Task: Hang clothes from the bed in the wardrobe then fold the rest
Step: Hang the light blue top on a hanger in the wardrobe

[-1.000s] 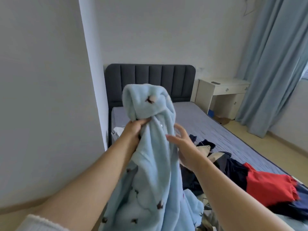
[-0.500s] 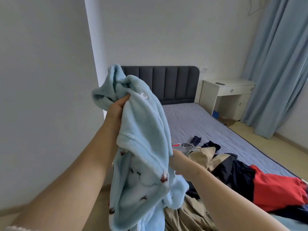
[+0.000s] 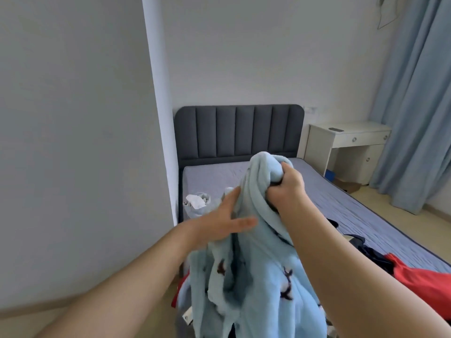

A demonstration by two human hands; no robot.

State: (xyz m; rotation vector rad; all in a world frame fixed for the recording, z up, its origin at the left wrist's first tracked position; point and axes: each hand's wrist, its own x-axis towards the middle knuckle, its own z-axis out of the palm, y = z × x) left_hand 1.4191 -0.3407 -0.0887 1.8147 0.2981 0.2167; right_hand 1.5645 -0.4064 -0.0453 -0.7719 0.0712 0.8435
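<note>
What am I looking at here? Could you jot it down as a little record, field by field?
Held item: light blue fleece garment, bunched, hanging down
Right hand: grips the garment's top
Left hand: flat, fingers straight, against the fabric
Bed: grey mattress, red garment and dark clothes lying on it
Beyond: white desk, blue curtain

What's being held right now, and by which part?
Right hand grips the blue fleece garment by its bunched top; left hand only touches its side, fingers straight.
</note>
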